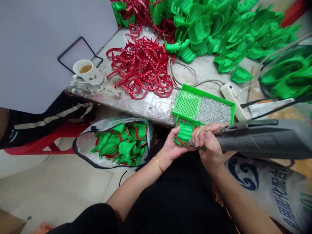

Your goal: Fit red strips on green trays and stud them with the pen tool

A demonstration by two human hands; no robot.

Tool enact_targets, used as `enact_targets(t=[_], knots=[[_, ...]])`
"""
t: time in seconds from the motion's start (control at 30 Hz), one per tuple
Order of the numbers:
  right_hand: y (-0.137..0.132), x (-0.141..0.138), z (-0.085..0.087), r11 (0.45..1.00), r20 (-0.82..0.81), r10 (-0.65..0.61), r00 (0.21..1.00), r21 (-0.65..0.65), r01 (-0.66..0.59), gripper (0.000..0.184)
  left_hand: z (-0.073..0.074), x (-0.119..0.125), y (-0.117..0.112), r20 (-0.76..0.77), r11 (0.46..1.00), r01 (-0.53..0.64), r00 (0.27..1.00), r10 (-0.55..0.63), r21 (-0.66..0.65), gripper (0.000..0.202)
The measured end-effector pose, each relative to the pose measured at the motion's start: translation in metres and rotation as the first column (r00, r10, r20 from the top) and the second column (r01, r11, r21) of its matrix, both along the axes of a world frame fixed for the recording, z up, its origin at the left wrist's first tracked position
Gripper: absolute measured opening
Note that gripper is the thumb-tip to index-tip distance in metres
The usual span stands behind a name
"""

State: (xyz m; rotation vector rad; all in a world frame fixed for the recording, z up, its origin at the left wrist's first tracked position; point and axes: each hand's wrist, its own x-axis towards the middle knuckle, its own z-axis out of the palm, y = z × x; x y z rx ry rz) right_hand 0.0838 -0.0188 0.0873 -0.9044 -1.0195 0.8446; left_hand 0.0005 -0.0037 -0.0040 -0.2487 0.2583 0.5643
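L hand (174, 144): green tray (185, 131), axis diagonal.

The camera sits on my head and looks forward and down, so I see my own forearms rising from the bottom edge to my left hand (174, 144) and my right hand (211, 146), which are close to the lens, just below the middle of the frame. The table (122, 104) lies a little farther off across the top, seen at a slant from above. The floor (56, 185) fills the lower left, with a pale board (48, 48) at upper left. On the right, the grey tool (260, 139) sits nearest the lens and blocks the view, so what lies behind it is hard to make out.
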Motion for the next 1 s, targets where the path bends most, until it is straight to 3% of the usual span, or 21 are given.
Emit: enact_targets(t=[0.13, 0.27, 0.37, 0.47, 0.6, 0.7, 0.83, 1.0], knots=[[-0.006, -0.001, -0.001, 1.000, 0.008, 0.006, 1.000, -0.001, -0.006, 0.011, 0.001, 0.001, -0.002, 0.025, 1.000, -0.030, 0.999, 0.030, -0.001, 0.046], [0.005, 0.008, 0.008, 0.991, -0.063, 0.033, 0.997, -0.127, -0.040, 0.010, 0.005, 0.000, 0.000, 0.072, 1.000, -0.027, 0.997, 0.026, 0.004, 0.044], [0.036, 0.021, 0.025, 0.994, -0.073, -0.032, 0.997, -0.111, 0.024, 0.011, 0.012, -0.002, 0.002, 0.158, 1.000, 0.027, 0.987, -0.027, 0.000, 0.052], [0.083, 0.036, 0.033, 0.987, -0.018, -0.160, 0.987, -0.024, 0.160, 0.013, 0.015, -0.003, 0.002, 0.189, 0.999, 0.051, 0.981, -0.050, 0.002, 0.063], [0.145, 0.055, 0.014, 0.952, 0.076, -0.306, 0.949, 0.042, 0.303, 0.017, 0.012, -0.003, 0.001, 0.179, 0.999, 0.054, 0.982, -0.053, 0.000, 0.066], [0.172, 0.061, -0.007, 0.934, 0.147, -0.354, 0.924, 0.006, 0.357, 0.020, 0.010, -0.003, 0.002, 0.164, 0.998, 0.064, 0.984, -0.063, 0.000, 0.067], [0.183, 0.062, -0.023, 0.928, 0.198, -0.363, 0.911, -0.010, 0.372, 0.022, 0.009, -0.003, 0.003, 0.147, 0.997, 0.082, 0.986, -0.081, 0.001, 0.068], [0.185, 0.062, -0.028, 0.919, 0.199, -0.381, 0.903, -0.028, 0.394, 0.023, 0.009, -0.003, 0.003, 0.144, 0.997, 0.075, 0.987, -0.075, 0.008, 0.066]])
